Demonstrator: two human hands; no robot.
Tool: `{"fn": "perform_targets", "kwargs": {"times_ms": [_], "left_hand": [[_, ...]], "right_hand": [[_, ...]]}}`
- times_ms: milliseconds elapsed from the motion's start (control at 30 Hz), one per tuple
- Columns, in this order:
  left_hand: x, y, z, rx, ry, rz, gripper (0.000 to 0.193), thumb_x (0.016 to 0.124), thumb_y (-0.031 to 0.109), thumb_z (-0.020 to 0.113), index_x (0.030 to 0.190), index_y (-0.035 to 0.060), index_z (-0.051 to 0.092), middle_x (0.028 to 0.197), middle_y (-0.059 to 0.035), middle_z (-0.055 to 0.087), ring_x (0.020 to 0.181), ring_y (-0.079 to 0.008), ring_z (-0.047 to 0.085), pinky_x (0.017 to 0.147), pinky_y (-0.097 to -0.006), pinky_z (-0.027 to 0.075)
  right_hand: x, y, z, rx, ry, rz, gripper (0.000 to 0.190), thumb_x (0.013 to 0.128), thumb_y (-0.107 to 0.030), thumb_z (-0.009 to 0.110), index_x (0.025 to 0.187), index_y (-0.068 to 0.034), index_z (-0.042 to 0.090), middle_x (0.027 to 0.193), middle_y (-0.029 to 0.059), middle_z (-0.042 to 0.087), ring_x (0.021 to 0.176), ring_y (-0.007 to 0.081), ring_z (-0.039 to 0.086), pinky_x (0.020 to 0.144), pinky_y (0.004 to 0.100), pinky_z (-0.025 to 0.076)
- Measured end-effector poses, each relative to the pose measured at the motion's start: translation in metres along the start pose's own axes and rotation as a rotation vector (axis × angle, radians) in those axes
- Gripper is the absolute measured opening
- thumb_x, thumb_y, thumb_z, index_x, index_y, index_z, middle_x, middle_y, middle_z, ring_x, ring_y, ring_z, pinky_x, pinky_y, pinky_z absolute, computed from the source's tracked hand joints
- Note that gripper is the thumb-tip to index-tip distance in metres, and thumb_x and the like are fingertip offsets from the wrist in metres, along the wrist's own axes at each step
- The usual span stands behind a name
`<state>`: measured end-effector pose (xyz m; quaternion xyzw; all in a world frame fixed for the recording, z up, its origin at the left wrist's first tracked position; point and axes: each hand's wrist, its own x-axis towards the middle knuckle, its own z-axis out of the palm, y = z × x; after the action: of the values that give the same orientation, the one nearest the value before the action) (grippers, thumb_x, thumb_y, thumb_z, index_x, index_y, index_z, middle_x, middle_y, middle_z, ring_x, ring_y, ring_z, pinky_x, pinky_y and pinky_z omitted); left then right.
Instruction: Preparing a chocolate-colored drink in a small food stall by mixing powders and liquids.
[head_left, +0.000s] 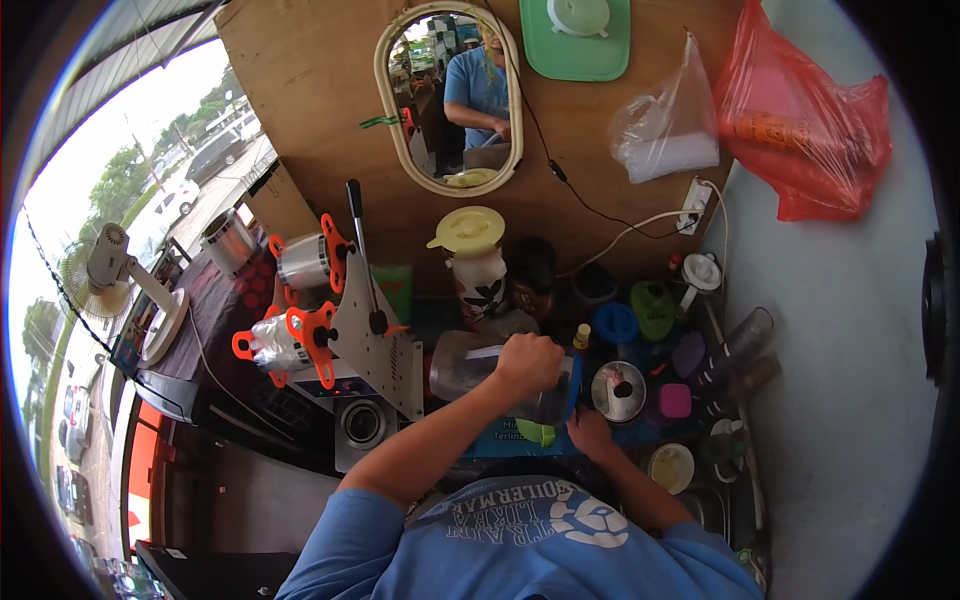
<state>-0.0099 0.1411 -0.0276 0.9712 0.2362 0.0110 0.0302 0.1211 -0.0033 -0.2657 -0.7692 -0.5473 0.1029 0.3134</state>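
Observation:
A large clear plastic pitcher with a blue rim lies tipped on its side above the counter, its rim end to the right. My left hand is closed over the upper side of the pitcher; the part gripped is hidden under the fingers. Just below the blue rim is my right hand, its fingers partly hidden, so whether it grips anything is unclear. A light green plastic piece shows beneath the pitcher. Right of the rim stands a round lid with a black knob.
A cup sealing machine with a raised lever and film rolls stands left. Behind are a yellow-lidded pitcher and a dark jar. Stacked plastic cups, a purple-pink container and a small bowl crowd the right. A mirror hangs behind.

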Motion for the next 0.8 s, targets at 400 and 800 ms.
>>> {"fn": "perform_targets", "kwargs": {"times_ms": [400,800], "left_hand": [[0.008,0.005,-0.012,0.083,-0.059,0.092,0.021,0.074,0.022,0.06,0.081,0.0078,0.074,0.085,-0.0157,0.072,0.083,-0.0327,0.071,0.073,-0.0423,0.057],[-0.003,0.008,-0.083,0.222,0.017,0.203,0.018,0.071,0.023,0.064,0.076,0.0081,0.073,0.078,-0.0127,0.071,0.079,-0.0306,0.071,0.068,-0.0402,0.057]], "right_hand": [[0.005,0.001,-0.004,0.119,-0.034,-0.02,0.039,0.092,-0.032,0.056,0.076,0.004,0.062,0.071,0.028,0.06,0.072,0.0469,0.06,0.062,0.0514,0.046],[0.032,-0.075,-0.08,0.273,-0.223,0.034,0.039,0.088,-0.033,0.061,0.076,0.004,0.067,0.066,0.0241,0.062,0.067,0.0418,0.062,0.062,0.0464,0.046]]}}
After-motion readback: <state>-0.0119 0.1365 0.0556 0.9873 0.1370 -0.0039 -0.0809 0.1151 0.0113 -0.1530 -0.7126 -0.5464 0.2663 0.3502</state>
